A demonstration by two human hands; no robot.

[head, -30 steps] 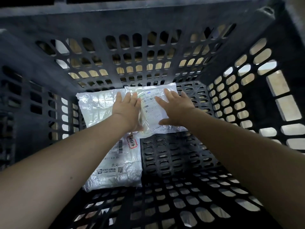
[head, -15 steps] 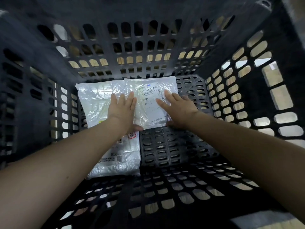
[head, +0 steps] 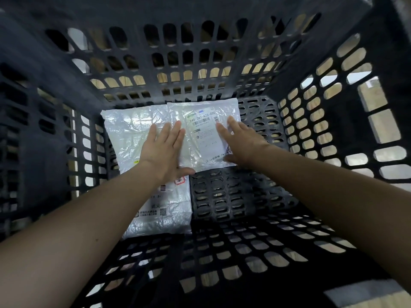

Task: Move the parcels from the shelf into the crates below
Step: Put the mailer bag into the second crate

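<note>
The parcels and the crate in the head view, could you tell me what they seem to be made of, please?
The labelled parcel looks like thin, glossy plastic film: it is crinkled, shiny, and its printed label shows. The plain parcel beside it looks like the same wrinkled silvery film. The crate appears to be rigid moulded dark plastic, matte, with slotted walls and floor.

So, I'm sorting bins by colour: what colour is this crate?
Black, with perforated walls; the head view shows it.
</note>
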